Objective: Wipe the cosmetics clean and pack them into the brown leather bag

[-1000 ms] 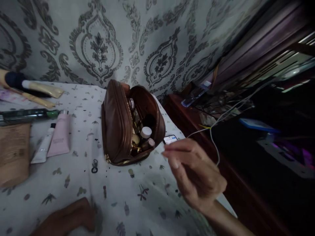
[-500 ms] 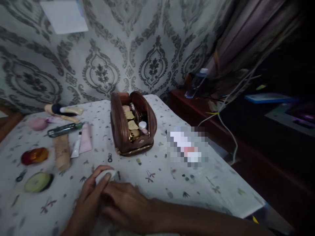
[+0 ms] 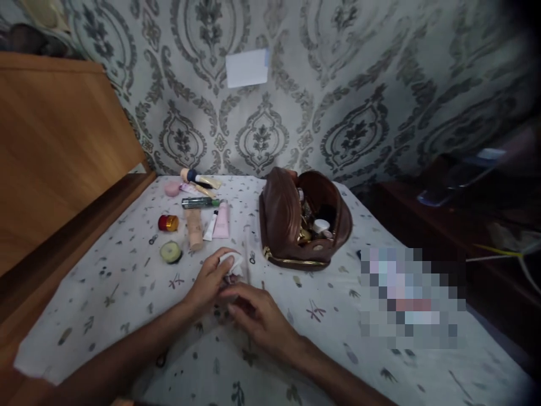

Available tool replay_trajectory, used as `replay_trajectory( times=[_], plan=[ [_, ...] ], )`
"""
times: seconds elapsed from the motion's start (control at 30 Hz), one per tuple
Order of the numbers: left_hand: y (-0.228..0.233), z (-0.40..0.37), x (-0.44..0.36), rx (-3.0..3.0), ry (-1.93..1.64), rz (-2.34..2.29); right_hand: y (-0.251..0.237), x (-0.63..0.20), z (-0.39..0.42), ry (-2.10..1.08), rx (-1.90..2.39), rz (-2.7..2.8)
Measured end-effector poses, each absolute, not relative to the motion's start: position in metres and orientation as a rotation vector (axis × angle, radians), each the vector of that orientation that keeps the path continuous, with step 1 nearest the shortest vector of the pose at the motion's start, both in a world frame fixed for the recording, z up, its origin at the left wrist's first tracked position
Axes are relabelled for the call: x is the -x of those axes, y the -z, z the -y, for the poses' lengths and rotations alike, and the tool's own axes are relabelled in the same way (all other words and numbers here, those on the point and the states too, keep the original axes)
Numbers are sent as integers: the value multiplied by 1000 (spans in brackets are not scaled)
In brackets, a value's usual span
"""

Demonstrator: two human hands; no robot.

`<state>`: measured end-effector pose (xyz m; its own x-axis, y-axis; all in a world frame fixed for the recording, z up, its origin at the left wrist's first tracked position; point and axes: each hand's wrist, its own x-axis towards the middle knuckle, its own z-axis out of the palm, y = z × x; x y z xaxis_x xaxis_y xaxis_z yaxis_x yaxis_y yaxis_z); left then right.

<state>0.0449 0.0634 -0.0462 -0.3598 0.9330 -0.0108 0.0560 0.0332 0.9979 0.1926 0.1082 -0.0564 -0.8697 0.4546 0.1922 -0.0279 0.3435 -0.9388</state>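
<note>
My left hand (image 3: 208, 281) is closed round a small white crumpled piece (image 3: 231, 263) that looks like tissue or cloth, with the thumb pressed on top. Something darker shows at its lower edge, too blurred to name. Just to the right and nearer to me is my right hand (image 3: 265, 318), its fingers loosely bent and apart, with nothing visible in them. Its fingertips come close to the left hand; whether they touch the white piece I cannot tell. Beyond the hands stands a brown cosmetic bag (image 3: 281, 220), unzipped, with a white-lidded jar (image 3: 321, 226) and gold-coloured items inside.
Left on the patterned cloth (image 3: 139, 293) lie a pink tube (image 3: 221, 221), a beige tube (image 3: 194, 230), a green bottle (image 3: 198, 202), a red-and-gold jar (image 3: 168, 223), a round yellow-green container (image 3: 171, 252) and brushes (image 3: 207, 181). A pixelated object (image 3: 406, 287) lies right. A wooden panel (image 3: 63, 124) borders the left.
The view has swung left, so the bag and tubes appear further right. My right hand has drawn back slightly from the left, and more of the white piece shows.
</note>
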Motion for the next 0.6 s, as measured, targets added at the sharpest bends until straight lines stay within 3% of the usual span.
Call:
replay_trajectory(
  times=[0.17,0.27,0.47,0.6],
  plan=[
    [41,-52,-16,-1265,-1404,-1662,60,-172,-112,-1838,487,1899],
    [34,-41,11,-1308,-1466,-1799,64,-151,-115,-1812,589,1893],
    [41,-20,84,-1204,-1652,-2407,52,-75,-109,-1205,405,2405],
    [57,-14,110,-1132,-1611,-2475,43,-23,-99,-934,410,2683]
  ],
)
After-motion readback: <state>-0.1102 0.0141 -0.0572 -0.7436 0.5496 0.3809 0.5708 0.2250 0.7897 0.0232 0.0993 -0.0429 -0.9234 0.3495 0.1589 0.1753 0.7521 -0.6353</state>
